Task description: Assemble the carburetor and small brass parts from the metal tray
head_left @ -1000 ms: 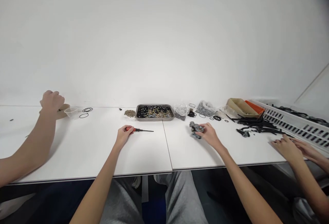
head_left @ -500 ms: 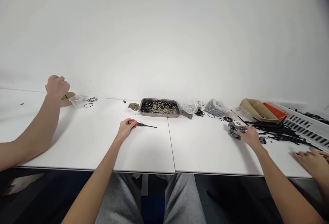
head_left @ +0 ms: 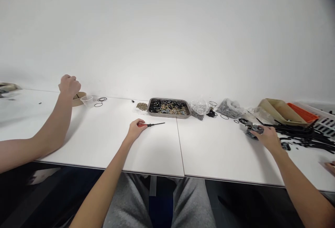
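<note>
My left hand is closed on the red handle of a screwdriver, whose dark shaft points right, low over the white table. On the right, my right hand grips a grey metal part with a rounded body, at or just above the tabletop; its exact kind I cannot make out. Beyond the screwdriver lies a metal tray of black rings and brass-coloured pins. A small dark fitting rests beside my right wrist.
A co-worker's arm reaches over a tan bowl near a clear cup at left. Brass pieces, plastic bags, black tubes, a beige bin and a white basket line the back. Another hand shows far right.
The view has turned slightly left, so most things sit further right. The screwdriver's tip is tilted up a little more. The co-worker's hand at far right has mostly left the picture.
</note>
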`<state>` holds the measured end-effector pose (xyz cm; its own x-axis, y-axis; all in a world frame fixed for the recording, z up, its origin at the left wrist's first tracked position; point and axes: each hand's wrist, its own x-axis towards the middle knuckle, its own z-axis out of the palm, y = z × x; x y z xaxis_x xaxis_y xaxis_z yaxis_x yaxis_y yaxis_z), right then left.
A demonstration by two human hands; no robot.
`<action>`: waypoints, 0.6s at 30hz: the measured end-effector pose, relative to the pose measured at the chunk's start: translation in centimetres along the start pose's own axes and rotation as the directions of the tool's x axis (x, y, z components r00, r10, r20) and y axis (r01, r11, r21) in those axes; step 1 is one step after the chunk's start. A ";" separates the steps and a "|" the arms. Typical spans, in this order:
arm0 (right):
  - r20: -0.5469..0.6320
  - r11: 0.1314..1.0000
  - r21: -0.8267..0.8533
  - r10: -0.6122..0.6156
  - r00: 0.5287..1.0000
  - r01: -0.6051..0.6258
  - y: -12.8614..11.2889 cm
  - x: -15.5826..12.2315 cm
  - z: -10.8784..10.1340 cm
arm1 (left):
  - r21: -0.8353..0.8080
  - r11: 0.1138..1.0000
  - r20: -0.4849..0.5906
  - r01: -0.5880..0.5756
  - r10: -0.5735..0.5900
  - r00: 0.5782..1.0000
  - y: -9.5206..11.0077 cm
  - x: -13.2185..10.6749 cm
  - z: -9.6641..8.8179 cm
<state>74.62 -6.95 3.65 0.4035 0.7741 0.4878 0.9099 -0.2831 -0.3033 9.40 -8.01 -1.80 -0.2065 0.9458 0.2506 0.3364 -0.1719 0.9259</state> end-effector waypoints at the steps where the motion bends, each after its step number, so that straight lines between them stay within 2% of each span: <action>1: 0.016 0.999 -0.034 -0.003 1.000 0.003 -0.4 -0.3 -0.3 | 0.039 0.999 0.003 -0.014 0.014 1.000 -0.1 0.0 0.0; 3: 0.022 0.995 -0.102 -0.009 1.000 0.011 -1.7 -0.6 -1.1 | 0.103 0.994 0.018 -0.040 0.038 0.999 -0.1 0.0 0.1; 5: 0.025 0.994 -0.094 -0.051 0.998 0.053 -3.5 -0.6 -2.2 | 0.145 0.987 0.034 -0.064 0.060 0.998 0.0 -0.1 0.1; 7: 0.093 0.993 0.042 -0.116 0.989 0.112 -6.2 -0.5 -3.9 | 0.173 0.981 0.034 -0.086 0.081 0.996 0.2 -0.2 0.1; 8: 0.167 0.985 0.126 -0.138 0.976 0.117 -7.9 -0.5 -4.8 | 0.186 0.978 0.023 -0.094 0.092 0.996 0.4 -0.3 0.2; 10: 0.256 0.942 0.307 -0.220 0.941 0.137 -11.9 -0.9 -7.0 | 0.207 0.972 -0.013 -0.109 0.115 0.993 0.5 -0.5 0.2; 11: 0.254 0.908 0.390 -0.267 0.930 0.154 -14.1 -1.4 -8.2 | 0.215 0.969 -0.033 -0.118 0.128 0.991 0.6 -0.7 0.3; 15: 0.091 0.779 0.558 -0.400 0.912 0.286 -22.5 -3.9 -13.3 | 0.222 0.957 -0.055 -0.185 0.202 0.978 1.6 -0.1 0.1; 18: -0.135 0.645 0.628 -0.460 0.878 0.435 -27.3 -5.8 -16.6 | 0.210 0.935 -0.001 -0.287 0.293 0.956 4.7 2.2 -0.6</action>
<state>49.05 -13.09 22.69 -0.0510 0.7329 0.6784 0.7016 0.5097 -0.4980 9.96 -6.92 3.26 -0.0995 0.8535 0.5114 0.5668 -0.3738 0.7342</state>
